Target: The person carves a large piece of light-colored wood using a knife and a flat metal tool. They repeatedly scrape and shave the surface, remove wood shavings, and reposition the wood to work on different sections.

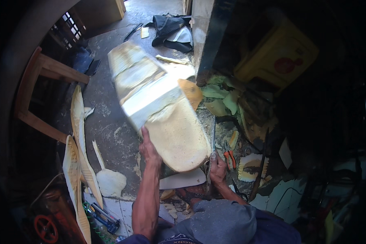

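Observation:
A long cream foam seat pad (179,134) with a stepped top lies tilted across the middle, its far end blurred. My left hand (149,151) grips its left edge, the thumb on the upper face and the other fingers partly hidden. Beside the pad's near right corner, my right hand (218,168) is closed around a long thin blade (213,132) that points away from me along the pad's right edge. Below the pad's near end shows a pale flat piece (183,179). Pliers (230,157) with orange-red handles lie just right of my right hand.
Long foam strips (81,138) lie at left, near a wooden frame (42,95). A blue tool (101,216) with a green coiled hose sits lower left. Foam scraps (219,97) pile up at right, below a yellow plastic stool (276,55). Black cloth (166,30) lies by a post.

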Demonstrator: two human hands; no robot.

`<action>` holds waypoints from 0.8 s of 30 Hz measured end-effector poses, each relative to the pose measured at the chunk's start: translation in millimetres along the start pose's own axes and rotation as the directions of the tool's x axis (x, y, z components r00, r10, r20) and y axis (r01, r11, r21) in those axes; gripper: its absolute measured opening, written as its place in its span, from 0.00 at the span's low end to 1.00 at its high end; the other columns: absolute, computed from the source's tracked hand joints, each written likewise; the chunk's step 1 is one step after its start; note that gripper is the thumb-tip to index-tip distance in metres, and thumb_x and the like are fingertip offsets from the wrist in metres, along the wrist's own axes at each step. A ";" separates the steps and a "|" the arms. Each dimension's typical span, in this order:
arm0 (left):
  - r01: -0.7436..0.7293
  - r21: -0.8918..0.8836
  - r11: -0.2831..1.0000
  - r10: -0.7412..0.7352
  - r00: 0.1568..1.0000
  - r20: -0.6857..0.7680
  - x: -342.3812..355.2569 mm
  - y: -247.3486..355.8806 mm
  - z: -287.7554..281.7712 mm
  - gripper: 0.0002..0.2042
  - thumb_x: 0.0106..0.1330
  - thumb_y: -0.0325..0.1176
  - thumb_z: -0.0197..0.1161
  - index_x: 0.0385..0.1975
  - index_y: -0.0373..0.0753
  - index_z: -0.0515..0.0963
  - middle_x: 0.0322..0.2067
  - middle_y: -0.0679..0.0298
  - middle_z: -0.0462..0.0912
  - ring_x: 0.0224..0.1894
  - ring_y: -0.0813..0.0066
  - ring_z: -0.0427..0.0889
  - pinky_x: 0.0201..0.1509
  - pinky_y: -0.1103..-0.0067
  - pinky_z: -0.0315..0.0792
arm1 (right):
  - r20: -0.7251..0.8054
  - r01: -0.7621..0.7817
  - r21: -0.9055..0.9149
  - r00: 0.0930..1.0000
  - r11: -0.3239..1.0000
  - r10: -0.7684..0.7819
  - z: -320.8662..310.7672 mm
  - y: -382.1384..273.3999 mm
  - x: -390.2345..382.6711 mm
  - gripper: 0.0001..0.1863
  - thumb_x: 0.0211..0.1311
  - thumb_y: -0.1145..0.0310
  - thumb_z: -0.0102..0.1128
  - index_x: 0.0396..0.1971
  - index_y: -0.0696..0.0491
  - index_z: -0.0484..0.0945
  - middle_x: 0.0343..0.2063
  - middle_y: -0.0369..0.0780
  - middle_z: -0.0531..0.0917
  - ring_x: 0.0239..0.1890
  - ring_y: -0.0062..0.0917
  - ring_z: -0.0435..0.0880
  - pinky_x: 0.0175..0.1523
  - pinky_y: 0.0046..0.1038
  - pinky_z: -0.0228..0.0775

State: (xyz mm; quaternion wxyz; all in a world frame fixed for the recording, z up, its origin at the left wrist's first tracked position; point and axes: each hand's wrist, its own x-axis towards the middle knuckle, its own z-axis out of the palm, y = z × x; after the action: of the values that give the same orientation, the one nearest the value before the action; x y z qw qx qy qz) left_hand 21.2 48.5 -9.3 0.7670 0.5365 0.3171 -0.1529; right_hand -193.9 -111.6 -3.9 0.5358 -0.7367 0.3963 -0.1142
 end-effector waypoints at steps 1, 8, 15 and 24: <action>-0.049 -0.052 0.997 0.047 0.998 -0.029 -10.3 -2.6 -5.1 0.46 0.66 0.65 0.67 0.61 0.20 0.70 0.54 0.47 0.82 0.50 0.59 0.86 0.54 0.67 0.83 | -0.015 0.019 -0.003 1.000 1.000 -0.019 0.5 -2.1 8.3 0.25 0.80 0.57 0.51 0.69 0.54 0.73 0.32 0.46 0.87 0.34 0.21 0.82 0.43 0.28 0.74; 0.221 0.142 0.965 -0.163 0.929 -0.333 -74.9 -11.6 -38.6 0.46 0.69 0.75 0.49 0.64 0.31 0.76 0.54 0.46 0.85 0.51 0.45 0.86 0.58 0.56 0.79 | 0.291 0.145 -0.070 0.949 0.987 -0.118 3.3 -36.9 119.4 0.23 0.78 0.60 0.53 0.66 0.52 0.76 0.43 0.49 0.89 0.45 0.23 0.86 0.53 0.28 0.76; -0.457 0.884 -0.096 0.471 0.762 0.445 -68.7 49.6 -15.5 0.18 0.74 0.44 0.58 0.27 0.38 0.83 0.31 0.48 0.88 0.35 0.48 0.88 0.37 0.60 0.79 | 0.250 0.236 -0.075 0.945 0.969 -0.211 19.4 -71.6 174.4 0.21 0.78 0.61 0.53 0.63 0.55 0.79 0.46 0.48 0.89 0.48 0.27 0.87 0.56 0.30 0.75; -0.515 0.723 -0.461 0.452 0.565 0.690 11.7 14.6 40.8 0.32 0.76 0.57 0.45 0.79 0.55 0.59 0.81 0.60 0.48 0.82 0.51 0.43 0.81 0.46 0.28 | 0.219 0.306 -0.309 0.944 0.900 -0.246 -10.5 -45.8 87.3 0.21 0.80 0.66 0.47 0.64 0.60 0.77 0.57 0.52 0.83 0.63 0.44 0.80 0.68 0.38 0.70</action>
State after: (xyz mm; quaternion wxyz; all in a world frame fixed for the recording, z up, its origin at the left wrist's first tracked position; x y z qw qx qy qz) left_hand 51.5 17.7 2.8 0.0916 0.9722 -0.2118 0.0392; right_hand -121.4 -175.5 18.3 0.4119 -0.8738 0.2526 -0.0544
